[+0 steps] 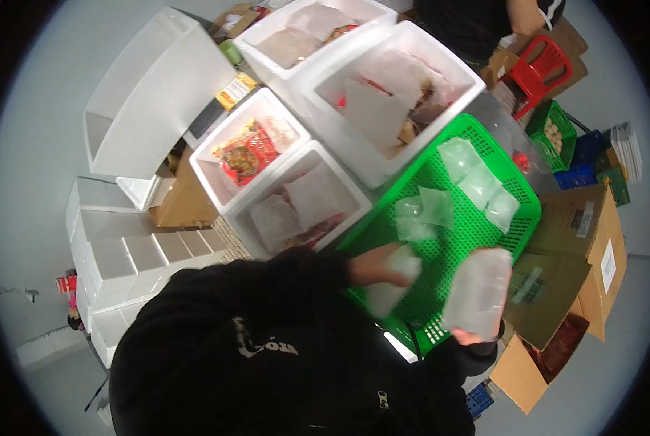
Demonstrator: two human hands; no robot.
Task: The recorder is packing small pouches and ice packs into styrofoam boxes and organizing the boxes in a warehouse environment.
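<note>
My left hand [382,265] is blurred and gripping a whitish ice pack [386,298] over the near left part of a green perforated plastic basket [450,240]. On the right, my right hand [469,335] holds a larger translucent ice pack [478,291] from below, above the basket's near right side; its fingers are mostly hidden behind the pack. Inside the basket lie a strip of joined clear ice packs [480,182] by the far edge and several smaller ones [423,212] near the middle. An open foam box [395,103] stands beyond the basket, with flat ice packs on its contents.
Two smaller foam boxes [248,152] [303,201] and another large one [314,27] stand at the left and back. Empty foam boxes [150,98] are stacked left. Open cardboard cartons [559,261] stand right. A co-worker [466,24] is near a red chair [537,73].
</note>
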